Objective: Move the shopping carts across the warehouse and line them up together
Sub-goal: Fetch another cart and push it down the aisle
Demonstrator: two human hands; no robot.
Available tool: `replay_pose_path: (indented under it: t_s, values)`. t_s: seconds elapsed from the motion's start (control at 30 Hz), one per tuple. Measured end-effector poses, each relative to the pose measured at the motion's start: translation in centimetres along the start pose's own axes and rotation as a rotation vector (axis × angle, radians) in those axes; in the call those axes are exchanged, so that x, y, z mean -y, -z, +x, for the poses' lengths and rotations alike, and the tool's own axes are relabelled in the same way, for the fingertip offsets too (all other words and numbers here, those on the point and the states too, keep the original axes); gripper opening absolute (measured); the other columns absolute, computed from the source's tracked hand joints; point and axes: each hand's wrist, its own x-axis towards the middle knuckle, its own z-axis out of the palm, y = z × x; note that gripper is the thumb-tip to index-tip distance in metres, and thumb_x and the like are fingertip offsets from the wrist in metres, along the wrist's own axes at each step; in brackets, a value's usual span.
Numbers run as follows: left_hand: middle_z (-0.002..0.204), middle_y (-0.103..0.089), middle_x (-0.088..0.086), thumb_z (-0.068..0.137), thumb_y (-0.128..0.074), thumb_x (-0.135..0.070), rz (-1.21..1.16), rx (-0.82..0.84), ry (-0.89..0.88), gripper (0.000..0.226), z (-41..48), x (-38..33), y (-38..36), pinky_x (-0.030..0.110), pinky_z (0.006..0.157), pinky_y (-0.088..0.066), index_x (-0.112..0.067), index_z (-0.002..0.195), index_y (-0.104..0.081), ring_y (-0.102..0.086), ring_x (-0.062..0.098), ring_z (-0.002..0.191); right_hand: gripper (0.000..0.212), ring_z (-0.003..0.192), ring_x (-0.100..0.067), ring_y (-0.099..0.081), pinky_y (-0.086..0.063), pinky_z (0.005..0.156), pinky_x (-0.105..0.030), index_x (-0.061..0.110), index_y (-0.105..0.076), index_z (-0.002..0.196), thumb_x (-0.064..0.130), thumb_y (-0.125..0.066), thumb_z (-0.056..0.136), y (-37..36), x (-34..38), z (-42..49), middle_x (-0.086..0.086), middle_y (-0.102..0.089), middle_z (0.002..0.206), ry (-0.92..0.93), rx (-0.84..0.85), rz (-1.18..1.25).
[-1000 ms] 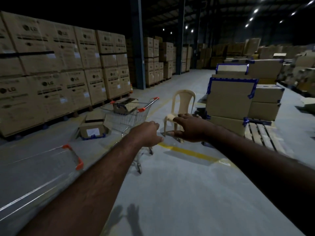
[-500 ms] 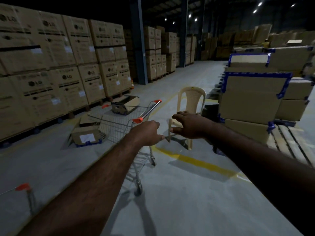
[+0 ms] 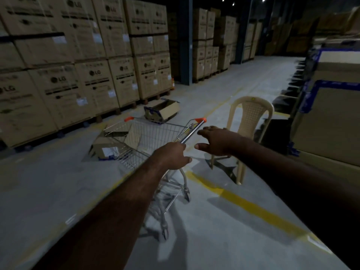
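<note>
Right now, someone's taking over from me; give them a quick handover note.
Left hand grips the near end of the shopping cart handle. Right hand is open beside the handle, holding nothing.
The cart stands on the aisle floor, with a plastic chair just to its right and an open box beyond it.
Done: one cart in hand. No other cart is in view, and none are lined up.
Left: get the right hand on, steer clear of the chair, roll it to the others.

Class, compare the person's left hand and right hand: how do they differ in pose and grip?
The left hand curls round the cart handle; the right hand is spread, gripping nothing. The left hand sits lower in view than the right hand. Both reach toward that handle.
</note>
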Motion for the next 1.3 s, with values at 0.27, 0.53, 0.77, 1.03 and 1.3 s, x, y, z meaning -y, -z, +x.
replay_pose_path:
  t_s: [0.27,0.53,0.77,1.03,1.3]
  values:
    - [0.102,-0.069,0.005,0.089,-0.067,-0.047,-0.138,0.028,0.046,0.041,14.5,6.7,-2.5,0.037,0.070,-0.061,-0.020,0.118,-0.061,-0.071,0.023,0.079,0.068,0.147,-0.026,-0.031,-0.029,0.117,-0.053,0.022,-0.035,0.155,0.059,-0.045,0.099,-3.7,-3.5,14.9,-0.008,-0.035,0.161,-0.008,0.063,-0.057]
    - [0.106,-0.068,0.008,0.092,-0.064,-0.045,-0.255,0.109,0.142,0.033,23.8,11.1,-7.3,0.044,0.084,-0.056,-0.016,0.106,-0.062,-0.066,0.028,0.095,0.058,0.139,-0.027,-0.044,-0.037,0.111,-0.049,0.021,-0.047,0.147,0.054,-0.047,0.100,-8.0,-6.2,26.7,-0.007,-0.050,0.150,0.063,0.143,-0.070]
    - [0.140,-0.047,0.017,0.098,-0.050,-0.054,-0.319,0.133,0.360,0.063,27.2,13.5,-11.7,0.047,0.100,-0.047,-0.009,0.142,-0.044,-0.053,0.038,0.123,0.055,0.136,-0.029,-0.047,-0.036,0.111,-0.052,0.019,-0.051,0.144,0.052,-0.044,0.101,-12.6,-7.6,35.5,-0.009,-0.053,0.146,0.208,0.219,-0.132]
    - [0.152,-0.039,0.017,0.093,-0.017,-0.076,-0.214,0.172,0.715,0.084,30.1,11.4,-14.5,0.058,0.113,-0.027,-0.017,0.146,-0.044,-0.039,0.041,0.137,0.075,0.150,-0.030,-0.024,-0.030,0.116,-0.052,0.033,-0.035,0.154,0.072,-0.046,0.092,-18.4,-8.8,41.2,-0.005,-0.018,0.167,0.292,0.350,-0.071]
    - [0.148,-0.045,0.020,0.097,-0.012,-0.068,-0.087,0.095,0.745,0.079,30.0,9.8,-15.6,0.060,0.111,-0.030,-0.015,0.140,-0.052,-0.042,0.041,0.134,0.076,0.134,-0.024,-0.043,-0.046,0.101,-0.045,0.035,-0.042,0.149,0.080,-0.038,0.089,-19.5,-8.9,41.4,0.000,-0.048,0.148,0.276,0.404,-0.094]
